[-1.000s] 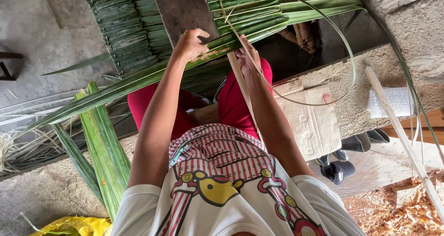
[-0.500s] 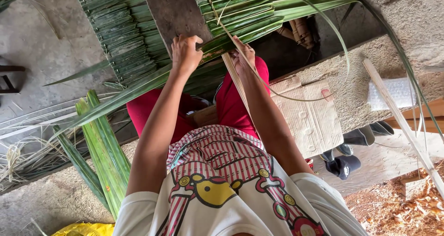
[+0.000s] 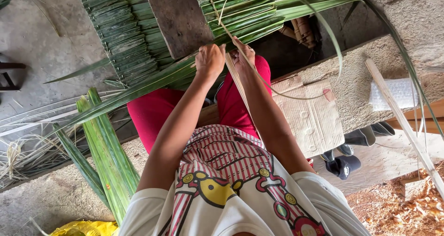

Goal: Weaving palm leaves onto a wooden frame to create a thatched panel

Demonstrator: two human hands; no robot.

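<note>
left hand (image 3: 209,60) fingers curled gripping long green palm leaf (image 3: 138,89), right hand (image 3: 243,55) pinching thin pale strip (image 3: 238,81), woven leaf panel (image 3: 125,32) just beyond, dark wooden plank (image 3: 178,18) across it

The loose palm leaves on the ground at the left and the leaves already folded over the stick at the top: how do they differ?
The loose palm leaves lie flat, unfolded and fanned apart; the folded leaves are doubled and packed in tight overlapping rows. The loose ones are brighter green, the folded ones darker. Both are long, narrow and green.
</note>
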